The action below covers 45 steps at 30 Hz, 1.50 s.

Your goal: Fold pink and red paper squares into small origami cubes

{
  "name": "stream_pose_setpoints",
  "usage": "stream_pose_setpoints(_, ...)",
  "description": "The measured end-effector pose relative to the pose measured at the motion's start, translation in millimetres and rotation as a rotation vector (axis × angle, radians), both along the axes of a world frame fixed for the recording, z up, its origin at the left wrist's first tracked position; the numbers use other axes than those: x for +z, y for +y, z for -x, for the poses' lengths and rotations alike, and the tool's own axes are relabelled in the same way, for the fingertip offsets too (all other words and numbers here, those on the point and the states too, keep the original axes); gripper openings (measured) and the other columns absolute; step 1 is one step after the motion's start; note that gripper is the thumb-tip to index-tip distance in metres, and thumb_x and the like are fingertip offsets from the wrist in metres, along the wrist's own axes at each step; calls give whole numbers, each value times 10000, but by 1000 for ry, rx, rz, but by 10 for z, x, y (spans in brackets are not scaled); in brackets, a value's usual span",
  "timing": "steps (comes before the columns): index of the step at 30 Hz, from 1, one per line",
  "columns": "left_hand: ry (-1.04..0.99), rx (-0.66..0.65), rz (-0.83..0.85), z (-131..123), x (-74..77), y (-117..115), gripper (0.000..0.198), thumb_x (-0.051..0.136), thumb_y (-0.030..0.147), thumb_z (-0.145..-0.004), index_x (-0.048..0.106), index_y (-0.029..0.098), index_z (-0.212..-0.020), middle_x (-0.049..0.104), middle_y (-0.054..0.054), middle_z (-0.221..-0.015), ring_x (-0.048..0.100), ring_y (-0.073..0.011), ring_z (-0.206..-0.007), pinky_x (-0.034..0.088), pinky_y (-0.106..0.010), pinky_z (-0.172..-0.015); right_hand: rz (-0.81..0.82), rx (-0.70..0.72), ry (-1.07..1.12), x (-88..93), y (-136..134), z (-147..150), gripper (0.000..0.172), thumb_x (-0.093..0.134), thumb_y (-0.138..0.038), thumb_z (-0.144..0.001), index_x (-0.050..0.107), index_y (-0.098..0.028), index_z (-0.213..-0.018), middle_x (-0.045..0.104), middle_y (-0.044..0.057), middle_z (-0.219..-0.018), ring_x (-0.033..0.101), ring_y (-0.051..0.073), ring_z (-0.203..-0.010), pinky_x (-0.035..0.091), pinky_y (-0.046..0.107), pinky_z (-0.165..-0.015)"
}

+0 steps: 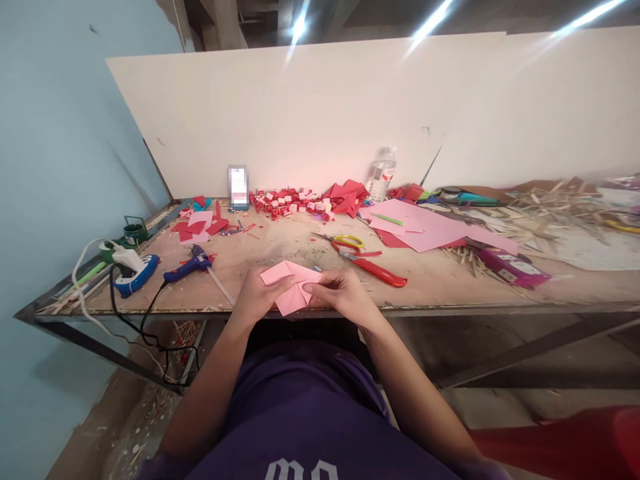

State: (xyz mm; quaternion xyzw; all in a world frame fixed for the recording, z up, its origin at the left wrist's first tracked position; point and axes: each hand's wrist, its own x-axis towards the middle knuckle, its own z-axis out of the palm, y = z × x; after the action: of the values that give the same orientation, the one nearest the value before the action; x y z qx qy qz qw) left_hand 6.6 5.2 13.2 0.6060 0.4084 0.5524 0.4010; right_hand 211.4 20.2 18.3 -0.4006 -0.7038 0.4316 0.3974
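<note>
A folded piece of pink paper [291, 304] is held between both hands over the table's front edge, its creases showing on top. My left hand [260, 293] grips its left side, thumb lying across the upper face. On the right side, my right hand [337, 291] pinches the paper between thumb and fingers. The undersides of both hands are hidden. Beyond the right hand lie a red utility knife [379, 271] and scissors with yellow and red handles [349, 241].
A blue glue gun [189, 265] and a power strip [137, 275] with cords lie left. Behind are a phone [239, 187], small red and pink folded pieces [290, 203] and a bottle [383, 175]. Pink sheets [425, 227], a purple box [513, 268] and wooden sticks [555, 200] lie right.
</note>
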Motion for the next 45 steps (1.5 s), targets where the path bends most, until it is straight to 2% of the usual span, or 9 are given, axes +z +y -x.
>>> stream_pose_setpoints(10, 88, 1, 8, 1, 11, -9, 348, 833, 434, -728, 781, 112, -849, 754, -61, -801, 668, -208, -738, 500, -263, -649, -48, -23, -11, 23, -15, 22, 418, 788, -523, -782, 752, -121, -672, 689, 40, -633, 575, 153, -573, 416, 262, -555)
stream_pose_setpoints(15, 2, 14, 23, 4, 21, -11, 355, 836, 414, -725, 794, 111, -905, 776, -86, -885, 691, -228, -787, 518, -274, -674, -24, 76, 50, 86, -50, 19, 394, 753, -523, -817, 768, -131, -785, 731, 57, -742, 625, 185, -672, 466, 281, -637)
stream_pose_setpoints(21, 47, -8, 17, 7, 37, -22, 314, 844, 405, -710, 766, 114, -799, 739, -50, -750, 656, -193, -692, 485, -254, -617, -69, -27, 70, 68, -55, 3, 442, 710, -530, -847, 678, -144, -633, 575, 0, -595, 474, 128, -571, 353, 266, -552)
stream_pose_setpoints(27, 45, -15, 33, 18, 12, -26, 250, 816, 360, -733, 740, 122, -740, 724, -44, -729, 640, -180, -675, 465, -247, -605, -103, -48, 47, 57, -35, -4, 479, 664, -516, -896, 664, -161, -575, 627, 19, -595, 528, 153, -601, 409, 287, -627)
stream_pose_setpoints(32, -2, 24, 48, 9, 16, -17, 295, 859, 381, -676, 750, 119, -756, 743, -57, -758, 663, -206, -711, 487, -261, -621, -30, 14, 88, 85, -35, 3, 517, 605, -567, -928, 691, -167, -612, 700, 46, -640, 619, 180, -623, 491, 300, -694)
stream_pose_setpoints(37, -84, 69, 50, -3, 16, -8, 320, 852, 394, -703, 778, 119, -849, 774, -72, -861, 698, -231, -805, 527, -274, -677, 8, 140, 39, 100, -52, 5, 441, 679, -554, -883, 709, -149, -711, 718, 54, -713, 637, 178, -669, 489, 274, -663)
stream_pose_setpoints(42, -28, 28, 41, -6, 18, -2, 332, 842, 409, -723, 778, 112, -857, 765, -65, -831, 684, -212, -758, 509, -263, -652, -59, 46, 49, 75, -26, 6, 427, 685, -508, -878, 679, -145, -654, 656, 29, -665, 564, 153, -639, 435, 270, -635)
stream_pose_setpoints(45, -80, 38, -4, 7, 22, 9, 366, 828, 447, -732, 781, 129, -908, 763, -55, -863, 675, -196, -782, 498, -248, -672, -62, 9, 99, 64, -10, -2, 395, 691, -469, -866, 663, -147, -639, 624, 17, -655, 524, 139, -623, 415, 270, -624)
